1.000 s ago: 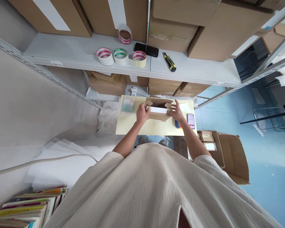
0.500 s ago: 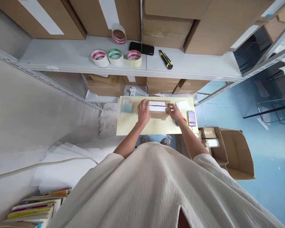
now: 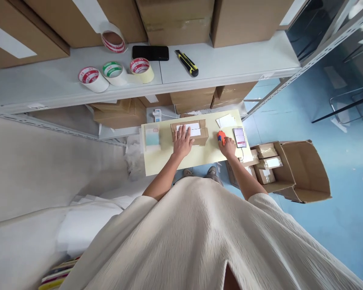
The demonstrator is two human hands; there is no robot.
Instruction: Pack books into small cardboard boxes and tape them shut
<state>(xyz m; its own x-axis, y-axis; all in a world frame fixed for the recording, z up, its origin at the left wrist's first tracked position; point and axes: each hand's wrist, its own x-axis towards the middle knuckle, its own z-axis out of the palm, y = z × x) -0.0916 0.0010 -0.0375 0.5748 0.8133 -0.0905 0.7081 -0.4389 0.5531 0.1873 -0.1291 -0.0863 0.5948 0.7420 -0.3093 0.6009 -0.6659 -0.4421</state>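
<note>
A small cardboard box (image 3: 202, 139) with white labels on top lies on the pale yellow table (image 3: 157, 163). My left hand (image 3: 183, 141) lies flat across its left part, fingers spread over the label and covering some of it. To the right of the box, my right hand (image 3: 228, 147) has its fingers around an orange and blue tape dispenser (image 3: 221, 136), which is partly hidden by the hand. Beside that hand lies a phone (image 3: 239, 137) with a lit screen, and white paper slips (image 3: 226, 121) are behind it.
Tape rolls (image 3: 113, 73), a black phone (image 3: 150, 53) and a yellow-black utility knife (image 3: 186, 63) lie on the grey shelf (image 3: 211, 72) above the table. An open carton (image 3: 305, 173) holding several small boxes stands on the floor at right.
My right hand has left the box's right end and moved right onto the tape dispenser. My left hand has shifted from the box's left end onto its top. The view has turned.
</note>
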